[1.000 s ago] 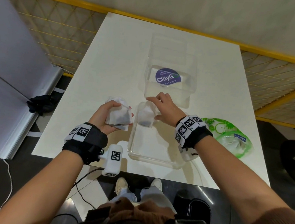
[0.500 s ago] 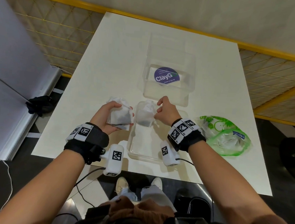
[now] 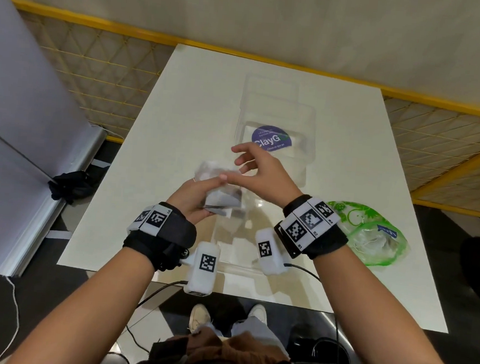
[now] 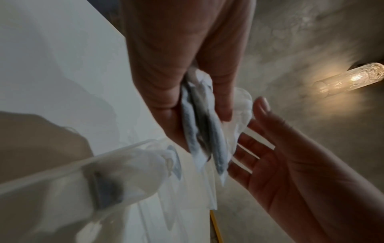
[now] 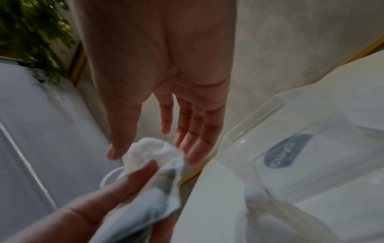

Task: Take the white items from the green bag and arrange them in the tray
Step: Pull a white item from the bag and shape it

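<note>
My left hand (image 3: 203, 192) grips a small bundle of white pouches (image 3: 220, 200) above the far left corner of the clear tray (image 3: 236, 249). The left wrist view shows the pouches (image 4: 204, 139) pinched between thumb and fingers of that hand (image 4: 176, 82). My right hand (image 3: 246, 165) hovers open just past the bundle, its fingers spread. In the right wrist view this hand (image 5: 176, 125) has its thumb and fingers either side of the crumpled top of the pouches (image 5: 154, 154), not closed on it. One white pouch (image 4: 124, 174) lies in the tray. The green bag (image 3: 368, 235) lies at the right.
A clear lidded container with a purple ClayG label (image 3: 273, 140) stands just beyond the tray. The white table's (image 3: 180, 119) near edge runs close under my wrists. A grey panel (image 3: 23, 107) stands off the table's left side, and cables hang below.
My right hand let go of the pouch it set in the tray, rose and moved left to the bundle. My left hand carried the bundle up and right, over the tray's corner.
</note>
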Available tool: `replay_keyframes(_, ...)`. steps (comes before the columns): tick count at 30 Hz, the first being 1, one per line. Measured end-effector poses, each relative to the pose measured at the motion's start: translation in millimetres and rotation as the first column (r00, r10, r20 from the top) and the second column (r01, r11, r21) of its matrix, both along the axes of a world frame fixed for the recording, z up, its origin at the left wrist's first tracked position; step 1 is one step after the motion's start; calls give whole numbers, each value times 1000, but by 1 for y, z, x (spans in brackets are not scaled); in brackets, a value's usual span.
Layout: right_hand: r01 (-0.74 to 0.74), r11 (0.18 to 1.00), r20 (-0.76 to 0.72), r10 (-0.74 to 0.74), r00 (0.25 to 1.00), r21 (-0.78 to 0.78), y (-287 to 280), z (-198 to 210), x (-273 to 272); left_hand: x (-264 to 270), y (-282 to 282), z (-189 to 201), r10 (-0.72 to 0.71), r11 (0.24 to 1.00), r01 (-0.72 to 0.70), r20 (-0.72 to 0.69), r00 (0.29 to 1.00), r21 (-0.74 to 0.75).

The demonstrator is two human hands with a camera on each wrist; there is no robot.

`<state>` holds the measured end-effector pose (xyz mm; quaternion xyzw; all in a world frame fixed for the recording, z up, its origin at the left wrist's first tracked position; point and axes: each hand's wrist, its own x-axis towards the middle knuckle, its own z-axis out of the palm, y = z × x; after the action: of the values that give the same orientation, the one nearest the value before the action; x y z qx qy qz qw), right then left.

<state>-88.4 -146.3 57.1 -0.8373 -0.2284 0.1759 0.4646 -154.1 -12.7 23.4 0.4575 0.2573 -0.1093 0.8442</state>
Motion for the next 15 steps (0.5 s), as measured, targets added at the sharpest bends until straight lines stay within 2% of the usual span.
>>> replay_keyframes(3,-68,997,10,68,998,26,2,6,1,1,-2,12,-43,999,44,55,998,-2)
replay_keyframes(6,-71,993,-1,71,997,96,0,12,3,-1,4,20,-84,996,86,93,992,-17)
replay_keyframes(11,-13,998,46,10,999,60,-6,23,5,-4,15,27,-8,982,36,151,989,-187)
replay_keyframes(13,9,1000,30,-10,999,30,-11,26,6,-2,16,25,35,988,-13,142,989,-152)
replay_keyframes(15,-38,999,-13,38,999,29,-17,31,6,1,18,20,55,997,-48,140,989,-56)
